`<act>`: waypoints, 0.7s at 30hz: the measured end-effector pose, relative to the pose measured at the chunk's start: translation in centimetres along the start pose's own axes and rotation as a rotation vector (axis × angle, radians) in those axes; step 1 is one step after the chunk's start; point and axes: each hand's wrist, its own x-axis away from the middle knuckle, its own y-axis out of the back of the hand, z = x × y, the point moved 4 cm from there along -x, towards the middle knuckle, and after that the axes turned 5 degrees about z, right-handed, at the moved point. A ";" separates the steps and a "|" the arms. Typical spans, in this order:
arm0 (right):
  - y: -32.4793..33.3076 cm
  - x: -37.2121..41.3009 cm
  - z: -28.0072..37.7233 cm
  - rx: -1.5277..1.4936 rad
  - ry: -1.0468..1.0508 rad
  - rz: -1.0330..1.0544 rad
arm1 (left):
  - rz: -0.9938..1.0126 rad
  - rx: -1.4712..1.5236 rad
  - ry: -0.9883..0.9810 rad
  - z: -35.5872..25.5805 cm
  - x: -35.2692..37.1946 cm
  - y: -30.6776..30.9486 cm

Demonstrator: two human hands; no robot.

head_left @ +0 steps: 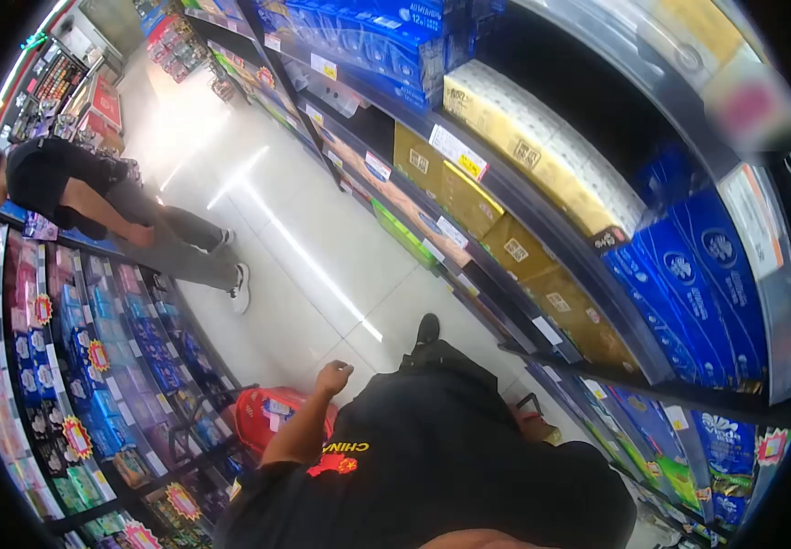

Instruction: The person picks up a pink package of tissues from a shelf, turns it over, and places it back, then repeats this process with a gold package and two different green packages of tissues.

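Observation:
My left hand (pixel 333 377) is raised in front of my black shirt, its fingers curled together with nothing visible in them. Beneath that forearm is a red basket (pixel 253 412) with a pale label, partly hidden by the arm. The hand does not touch it. My right hand does not show. On the other side of my body, a small reddish object (pixel 531 424) with a dark handle is partly covered by my clothing; I cannot tell what it is.
Shelves with gold tissue packs (pixel 542 156) and blue packs (pixel 688 274) rise on the right. Small colourful packs (pixel 112 348) fill the left shelves. Another person (pixel 112 192) bends over those shelves farther along the aisle. Pale tiled floor (pixel 295 247) runs between.

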 end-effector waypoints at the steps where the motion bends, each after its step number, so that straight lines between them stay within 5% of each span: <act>1: 0.2 -0.3 0.9 0.011 0.004 0.000 | -0.018 -0.012 0.004 -0.9 -1.1 1.2; 5: -0.6 -1.5 4.3 0.027 0.011 0.015 | -0.120 0.022 -0.107 -5.5 -6.3 4.9; 8: -1.1 -1.7 6.5 0.026 0.014 0.008 | -0.004 0.144 -0.053 -12.0 -6.0 6.5; 14: -3.6 -0.8 11.0 -0.058 0.016 -0.044 | 0.109 -0.214 -0.272 -16.5 -9.8 5.6; 21: -9.7 0.0 13.2 -0.688 -0.194 -0.132 | 0.176 -0.327 -0.387 -19.2 -14.9 12.9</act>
